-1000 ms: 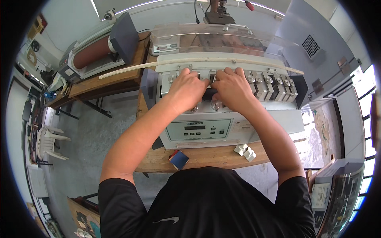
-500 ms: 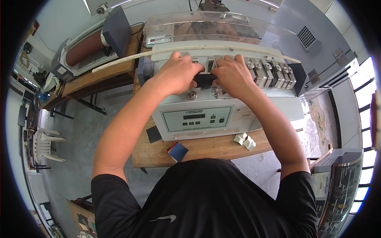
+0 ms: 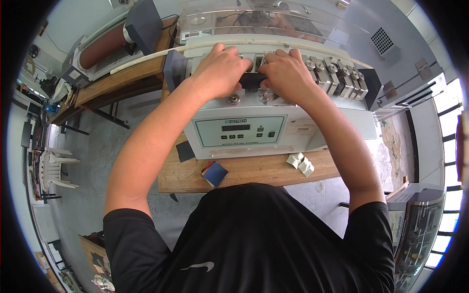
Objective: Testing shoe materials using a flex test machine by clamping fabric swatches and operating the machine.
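Observation:
A testing machine [image 3: 302, 139] with a pale casing and a light green control panel stands in front of me. Over its top, near the middle, my left hand [image 3: 221, 71] and my right hand [image 3: 287, 73] face each other with fingers curled. Between them spans a flat black piece [image 3: 252, 81], which looks like a flexible strip, its ends gripped in my fingers. Metal clamps show just behind it, partly covered by my hands. A round metal knob [image 3: 234, 99] sits below my left hand, and another knob [image 3: 264, 96] below my right. To the right stands a row of metal clamps [image 3: 337, 75].
A raised clear cover [image 3: 234, 27] is behind the clamps. On the wooden table [image 3: 244, 176] lie a dark square sheet [image 3: 185, 151], a blue-topped block [image 3: 215, 174] and white crumpled pieces [image 3: 301, 163]. A machine with a brown roller [image 3: 103, 61] stands at left.
The camera view has shifted, so the machine and table sit higher in the picture. Both hands stay at the black strip, with little visible change in grip.

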`<state>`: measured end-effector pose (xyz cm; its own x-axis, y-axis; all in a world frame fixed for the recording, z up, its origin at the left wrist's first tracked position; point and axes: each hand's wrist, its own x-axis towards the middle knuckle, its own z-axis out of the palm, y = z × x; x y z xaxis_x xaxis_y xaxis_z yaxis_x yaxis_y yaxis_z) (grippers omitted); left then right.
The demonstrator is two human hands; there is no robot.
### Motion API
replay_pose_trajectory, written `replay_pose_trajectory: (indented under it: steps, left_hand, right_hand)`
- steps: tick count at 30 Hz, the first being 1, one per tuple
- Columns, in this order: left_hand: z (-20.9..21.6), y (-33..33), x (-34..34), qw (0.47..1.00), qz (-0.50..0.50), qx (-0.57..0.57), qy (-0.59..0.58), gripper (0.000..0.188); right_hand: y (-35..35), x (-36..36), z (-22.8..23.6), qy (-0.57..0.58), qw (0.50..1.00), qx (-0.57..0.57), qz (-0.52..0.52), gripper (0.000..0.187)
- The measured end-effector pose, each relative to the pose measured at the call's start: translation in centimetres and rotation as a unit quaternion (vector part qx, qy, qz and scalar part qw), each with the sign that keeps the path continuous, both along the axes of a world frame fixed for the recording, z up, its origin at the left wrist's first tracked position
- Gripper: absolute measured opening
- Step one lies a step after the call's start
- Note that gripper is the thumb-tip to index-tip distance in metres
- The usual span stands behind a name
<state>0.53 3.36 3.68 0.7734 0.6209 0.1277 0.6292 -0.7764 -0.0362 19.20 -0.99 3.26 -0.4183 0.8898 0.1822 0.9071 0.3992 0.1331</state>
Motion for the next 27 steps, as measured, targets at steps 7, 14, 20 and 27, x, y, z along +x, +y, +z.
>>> replay_pose_trajectory:
  steps: [7, 14, 20, 27]
  left_hand:
    - [0.3, -0.8, -0.2, 0.999, -0.026, 0.013, -0.046, 0.040]
    - [1.0, -9.9, -5.8, 0.941, -0.089, 0.020, -0.326, 0.027]
    - [-15.3, -17.9, -10.2, 0.896, 0.179, -0.345, -0.213, 0.024]
    - [-25.4, -19.3, -11.2, 0.912, 0.268, -0.218, -0.219, 0.033]
  right_hand:
    - [-0.8, 0.6, -0.4, 0.073, 0.996, 0.056, 0.001, 0.020]
    - [-8.3, 0.1, 2.5, 0.238, 0.958, 0.160, 0.020, 0.026]
    - [-16.8, 0.2, -8.9, 0.304, 0.938, -0.168, -0.016, 0.028]
    - [-20.5, 0.5, -25.0, 0.268, 0.941, -0.190, -0.084, 0.033]
